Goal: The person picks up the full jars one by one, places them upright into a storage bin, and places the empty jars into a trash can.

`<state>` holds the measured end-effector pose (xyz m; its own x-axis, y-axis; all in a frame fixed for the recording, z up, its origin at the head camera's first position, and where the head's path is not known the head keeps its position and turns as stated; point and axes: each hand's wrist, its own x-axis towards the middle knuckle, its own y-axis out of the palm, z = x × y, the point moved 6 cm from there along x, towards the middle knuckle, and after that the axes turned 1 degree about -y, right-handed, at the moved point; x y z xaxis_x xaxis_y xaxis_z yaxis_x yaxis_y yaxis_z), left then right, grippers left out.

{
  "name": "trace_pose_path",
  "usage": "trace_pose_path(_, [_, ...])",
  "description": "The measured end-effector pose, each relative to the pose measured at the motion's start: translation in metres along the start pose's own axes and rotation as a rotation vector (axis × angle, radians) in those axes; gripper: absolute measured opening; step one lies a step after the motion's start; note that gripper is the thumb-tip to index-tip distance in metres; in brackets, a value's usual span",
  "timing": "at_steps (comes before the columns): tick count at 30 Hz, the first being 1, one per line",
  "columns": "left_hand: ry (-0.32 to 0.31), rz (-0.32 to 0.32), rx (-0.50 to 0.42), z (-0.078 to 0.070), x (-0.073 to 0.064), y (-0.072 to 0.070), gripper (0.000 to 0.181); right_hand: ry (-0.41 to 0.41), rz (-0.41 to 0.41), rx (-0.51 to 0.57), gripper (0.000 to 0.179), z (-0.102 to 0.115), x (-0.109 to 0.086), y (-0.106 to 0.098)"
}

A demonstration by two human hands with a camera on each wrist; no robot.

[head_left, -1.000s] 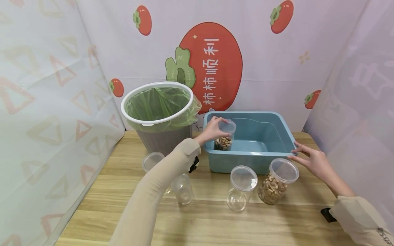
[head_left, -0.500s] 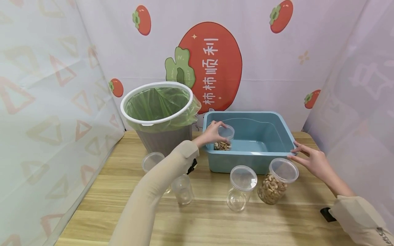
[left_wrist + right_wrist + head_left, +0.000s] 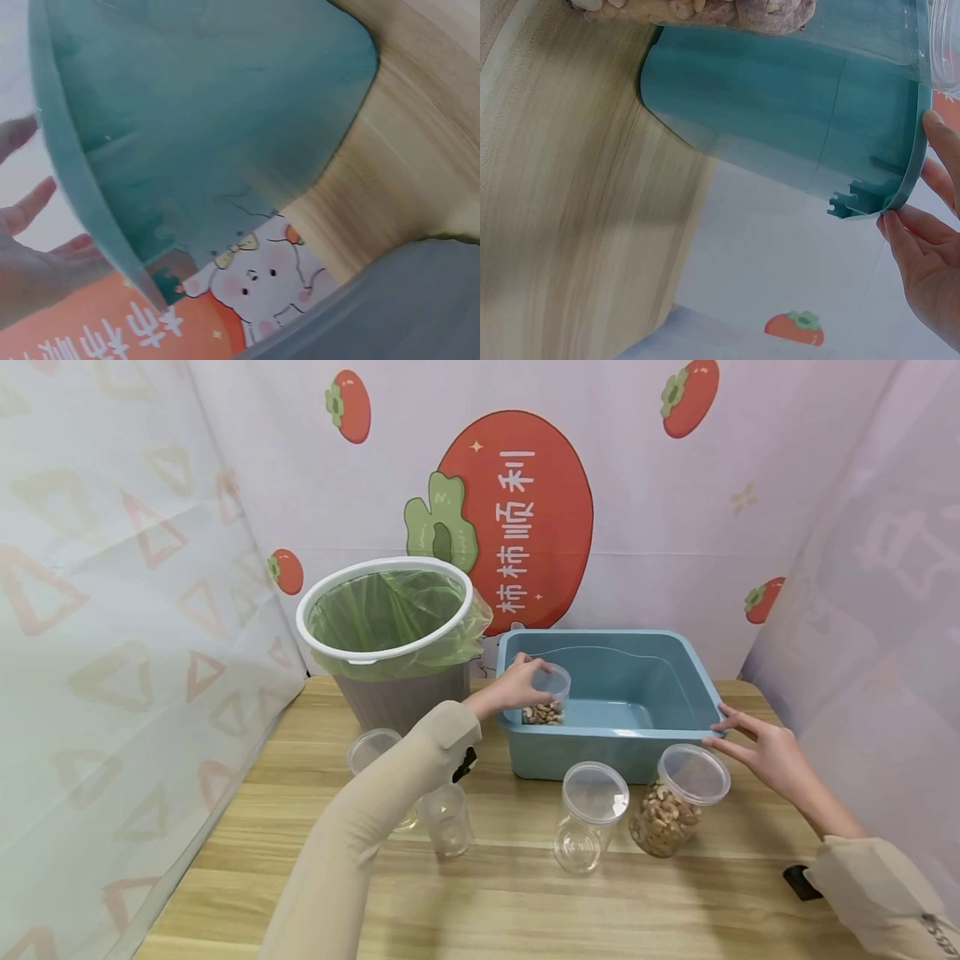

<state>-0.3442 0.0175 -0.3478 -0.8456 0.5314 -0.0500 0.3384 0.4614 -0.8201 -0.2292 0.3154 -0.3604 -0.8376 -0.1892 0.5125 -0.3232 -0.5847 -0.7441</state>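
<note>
In the head view, a blue plastic tub [image 3: 585, 755] stands at the back of the table. My left hand [image 3: 517, 683] reaches over its left front corner and holds a clear lidded jar of nuts [image 3: 557, 683] upright inside; the front wall hides the jar's bottom. At the front right corner, the thumb and fingers of my right hand [image 3: 767, 755] pinch the rim, as the right wrist view also shows of the tub [image 3: 780, 112]. A lidded jar of cashews [image 3: 666, 820] stands before the tub, beside an empty lidded jar [image 3: 589, 822].
A grey bin [image 3: 405, 697] with a white rim and green liner [image 3: 390, 610] stands left of the tub. My left sleeve partly covers a lidded clear jar [image 3: 372, 745], and a smaller clear container [image 3: 447, 827] stands nearby. A printed curtain [image 3: 645, 527] hangs behind the table.
My left hand has lowered the jar of nuts further down into the tub, mostly during the first half second. My right hand has stayed on the rim.
</note>
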Motion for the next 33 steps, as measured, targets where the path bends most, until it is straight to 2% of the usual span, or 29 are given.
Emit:
trace_pose_path(7, [0.021, -0.003, -0.002, -0.018, -0.01, -0.003, 0.041, -0.013, -0.007, 0.005, 0.015, 0.0, 0.001, -0.001])
trace_pose_path(17, [0.161, 0.027, -0.06, -0.054, -0.025, 0.004, 0.037, -0.012, -0.006, 0.003, 0.015, -0.001, 0.001, 0.0])
trace_pose_path(27, [0.233, 0.044, -0.074, -0.094, -0.043, 0.018, 0.035, -0.016, -0.012, 0.001, 0.015, 0.0, 0.001, 0.0])
trace_pose_path(33, [0.269, 0.022, -0.089, -0.115, -0.055, 0.03, 0.034, -0.015, -0.011, 0.011, 0.014, 0.0, 0.001, 0.0])
